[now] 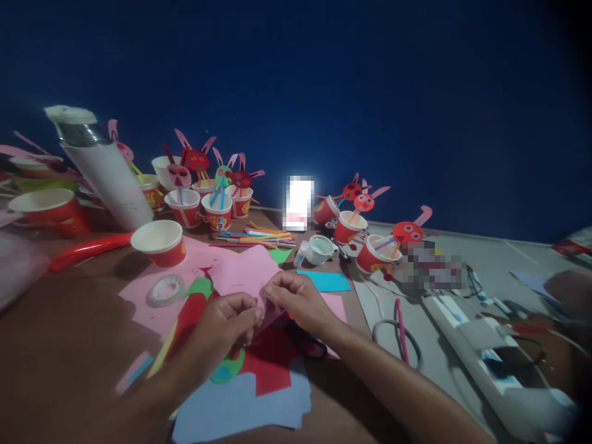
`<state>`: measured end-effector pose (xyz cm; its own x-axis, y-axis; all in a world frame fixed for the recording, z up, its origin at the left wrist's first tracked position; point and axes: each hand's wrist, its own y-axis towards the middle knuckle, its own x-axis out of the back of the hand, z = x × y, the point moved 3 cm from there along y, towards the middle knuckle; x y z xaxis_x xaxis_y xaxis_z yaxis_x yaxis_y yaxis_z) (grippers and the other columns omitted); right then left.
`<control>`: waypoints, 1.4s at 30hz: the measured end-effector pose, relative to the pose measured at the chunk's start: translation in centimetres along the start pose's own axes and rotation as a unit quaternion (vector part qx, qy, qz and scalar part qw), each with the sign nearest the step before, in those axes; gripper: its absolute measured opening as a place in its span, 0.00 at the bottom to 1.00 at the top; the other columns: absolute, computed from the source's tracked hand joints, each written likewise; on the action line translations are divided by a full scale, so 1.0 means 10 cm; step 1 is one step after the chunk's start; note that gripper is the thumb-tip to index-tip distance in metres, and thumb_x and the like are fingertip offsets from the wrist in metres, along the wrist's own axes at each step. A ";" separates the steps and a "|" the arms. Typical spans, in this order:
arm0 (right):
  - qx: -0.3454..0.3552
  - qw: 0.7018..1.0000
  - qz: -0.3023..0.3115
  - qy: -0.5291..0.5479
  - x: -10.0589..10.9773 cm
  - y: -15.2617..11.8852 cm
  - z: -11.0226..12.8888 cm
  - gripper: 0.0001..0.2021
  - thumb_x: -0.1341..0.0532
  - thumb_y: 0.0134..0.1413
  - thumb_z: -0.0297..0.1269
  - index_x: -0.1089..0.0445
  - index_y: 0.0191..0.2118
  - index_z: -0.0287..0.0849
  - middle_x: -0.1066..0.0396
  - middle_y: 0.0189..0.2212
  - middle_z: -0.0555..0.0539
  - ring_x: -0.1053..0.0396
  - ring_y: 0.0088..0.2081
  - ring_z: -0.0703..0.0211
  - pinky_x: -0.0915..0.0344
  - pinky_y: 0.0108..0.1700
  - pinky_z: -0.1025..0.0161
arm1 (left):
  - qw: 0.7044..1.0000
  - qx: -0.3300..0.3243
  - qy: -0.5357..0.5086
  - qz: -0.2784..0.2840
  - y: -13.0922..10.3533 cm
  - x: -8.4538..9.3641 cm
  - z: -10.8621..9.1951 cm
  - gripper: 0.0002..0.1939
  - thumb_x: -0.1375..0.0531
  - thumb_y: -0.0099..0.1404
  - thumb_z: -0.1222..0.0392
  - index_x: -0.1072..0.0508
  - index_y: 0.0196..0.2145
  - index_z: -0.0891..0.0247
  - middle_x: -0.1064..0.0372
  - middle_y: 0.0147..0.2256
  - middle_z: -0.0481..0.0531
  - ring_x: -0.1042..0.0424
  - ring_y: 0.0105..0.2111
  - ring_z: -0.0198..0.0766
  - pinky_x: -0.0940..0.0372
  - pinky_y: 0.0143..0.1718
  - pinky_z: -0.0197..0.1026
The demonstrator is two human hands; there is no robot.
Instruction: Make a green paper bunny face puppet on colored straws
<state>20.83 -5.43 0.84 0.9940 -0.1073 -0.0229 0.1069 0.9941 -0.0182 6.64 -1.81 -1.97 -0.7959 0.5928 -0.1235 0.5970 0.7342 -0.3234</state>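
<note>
Over the middle of the table, my left hand (231, 317) is closed in a pinch, thumb against the fingers. Close to its right, my right hand (298, 299) pinches too, the fingertips of both almost meeting. Whatever lies between the fingers is too small or hidden to name. Beneath them are pink paper (245, 268), red paper (268, 364) and light blue paper (217, 413). A roll of clear tape (165, 290) lies left of my left hand. Dark scissor handles (315, 348) show partly under my right wrist.
Red-and-white paper cups (158, 243) with paper rabbit faces (407, 232) stand along the back. Colored sticks (254, 235), a small white cup (320, 250) and a blue paper piece (324, 281) lie beyond my hands. A tall bottle (104, 172) leans left; a power strip (490, 351) lies right.
</note>
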 end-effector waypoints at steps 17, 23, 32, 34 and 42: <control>-0.018 0.998 0.028 -0.046 0.00 0.00 -0.08 0.07 0.38 0.46 0.36 0.35 0.25 0.39 0.36 0.21 0.54 0.41 0.24 0.68 0.44 0.27 0.69 | 1.000 -0.019 0.010 -0.011 0.01 -0.01 -0.09 0.13 0.38 0.50 0.53 0.35 0.22 0.65 0.39 0.13 0.44 0.41 0.14 0.29 0.46 0.17 0.31; -0.019 0.998 0.028 -0.046 -0.01 -0.01 -0.07 0.06 0.38 0.47 0.36 0.34 0.26 0.39 0.36 0.21 0.54 0.41 0.24 0.68 0.43 0.27 0.69 | 1.000 -0.021 0.014 -0.017 -0.01 -0.01 -0.13 0.12 0.38 0.49 0.54 0.35 0.21 0.65 0.39 0.13 0.44 0.41 0.14 0.29 0.46 0.16 0.31; -0.024 0.999 0.013 -0.045 0.00 -0.01 -0.08 0.08 0.38 0.46 0.37 0.35 0.24 0.40 0.37 0.20 0.54 0.41 0.23 0.68 0.44 0.26 0.69 | 0.999 -0.006 0.029 -0.018 -0.03 -0.03 -0.13 0.12 0.39 0.50 0.54 0.34 0.21 0.65 0.38 0.13 0.44 0.43 0.12 0.27 0.50 0.13 0.30; -0.024 0.999 0.011 -0.046 -0.01 -0.01 -0.07 0.08 0.38 0.46 0.37 0.36 0.24 0.40 0.38 0.20 0.55 0.42 0.23 0.68 0.45 0.26 0.69 | 0.999 -0.007 0.035 -0.017 -0.03 -0.03 -0.13 0.12 0.39 0.51 0.54 0.34 0.21 0.65 0.38 0.13 0.44 0.42 0.13 0.28 0.49 0.14 0.30; -0.019 0.999 0.004 -0.047 -0.01 -0.02 -0.04 0.09 0.38 0.46 0.38 0.36 0.23 0.40 0.40 0.19 0.56 0.44 0.22 0.69 0.46 0.26 0.69 | 1.000 -0.012 0.024 -0.017 -0.04 -0.03 -0.13 0.11 0.39 0.50 0.55 0.34 0.22 0.65 0.38 0.13 0.44 0.42 0.12 0.28 0.47 0.14 0.30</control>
<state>20.67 -5.60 0.49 0.9930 -0.0947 0.0701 0.0987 0.9936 -0.0555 6.82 -1.84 -0.60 -0.8099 0.5827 -0.0679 0.5731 0.7612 -0.3036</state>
